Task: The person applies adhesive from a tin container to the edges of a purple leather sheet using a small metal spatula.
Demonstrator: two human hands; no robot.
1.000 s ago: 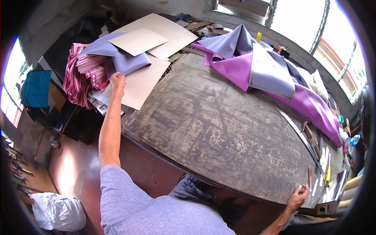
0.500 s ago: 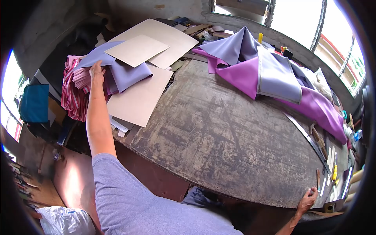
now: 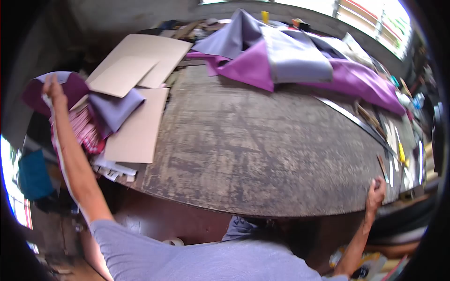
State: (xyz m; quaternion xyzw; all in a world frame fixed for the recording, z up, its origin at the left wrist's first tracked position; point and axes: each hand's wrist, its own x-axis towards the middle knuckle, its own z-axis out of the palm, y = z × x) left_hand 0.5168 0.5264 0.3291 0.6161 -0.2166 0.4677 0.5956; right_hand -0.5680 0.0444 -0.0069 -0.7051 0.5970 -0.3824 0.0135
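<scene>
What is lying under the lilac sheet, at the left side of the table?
A beige board and pink striped cloth show partly from under the lilac sheet. Whatever else the sheet covers there cannot be seen.

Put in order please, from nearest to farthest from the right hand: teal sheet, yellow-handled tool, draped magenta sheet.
1. Yellow-handled tool, just beyond the right hand.
2. Draped magenta sheet, at the back.
3. Teal sheet, far left.

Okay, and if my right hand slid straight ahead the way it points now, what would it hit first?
Your right hand would probably meet the slim brown tool on the tabletop first, though the gap is unclear.
</scene>
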